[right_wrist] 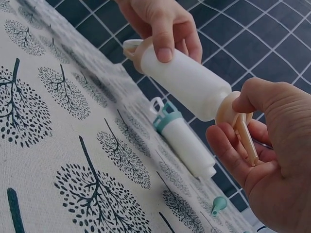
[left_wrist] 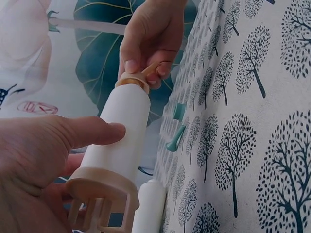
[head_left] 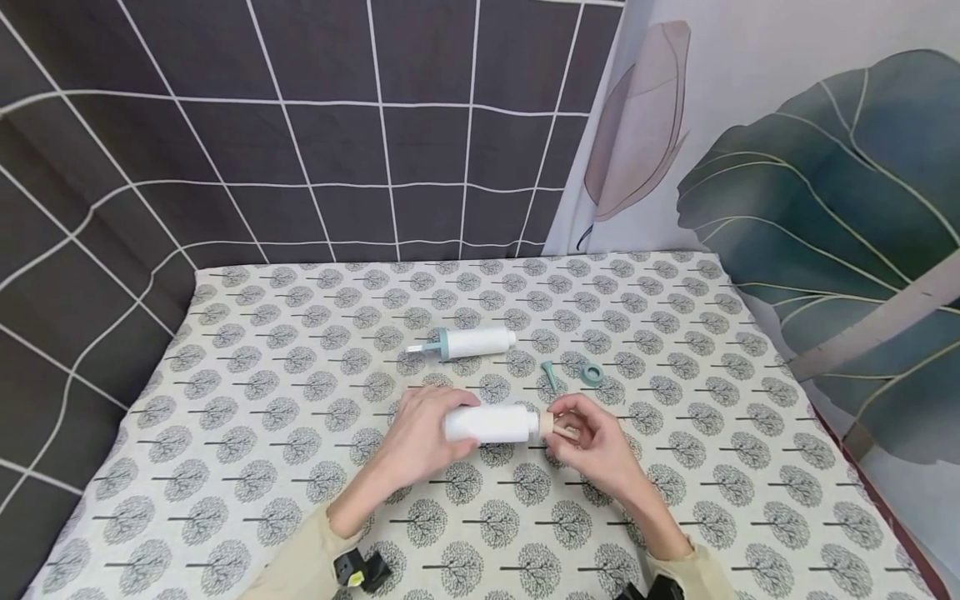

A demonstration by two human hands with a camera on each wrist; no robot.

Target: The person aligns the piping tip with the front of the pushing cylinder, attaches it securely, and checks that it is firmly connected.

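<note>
My left hand (head_left: 420,433) (left_wrist: 43,160) (right_wrist: 165,24) grips a white tube (head_left: 491,423) (left_wrist: 121,131) (right_wrist: 187,82) with a beige finger flange at one end, held just above the table. My right hand (head_left: 588,437) (left_wrist: 150,36) (right_wrist: 267,145) pinches the beige ring and nozzle (head_left: 555,427) (left_wrist: 141,77) (right_wrist: 238,124) at the tube's other end. A second white tube with teal fittings (head_left: 468,342) (right_wrist: 182,141) (left_wrist: 151,206) lies on the cloth beyond the hands. A teal nozzle (head_left: 550,373) (left_wrist: 176,138) (right_wrist: 218,205) and a teal ring (head_left: 592,373) (left_wrist: 179,110) lie to its right.
A tree-patterned cloth (head_left: 262,417) covers the table. A dark grid-patterned backdrop (head_left: 300,150) stands behind and on the left. A leaf-print curtain (head_left: 810,183) hangs on the right. Small black devices (head_left: 360,571) sit at the wrists by the near edge.
</note>
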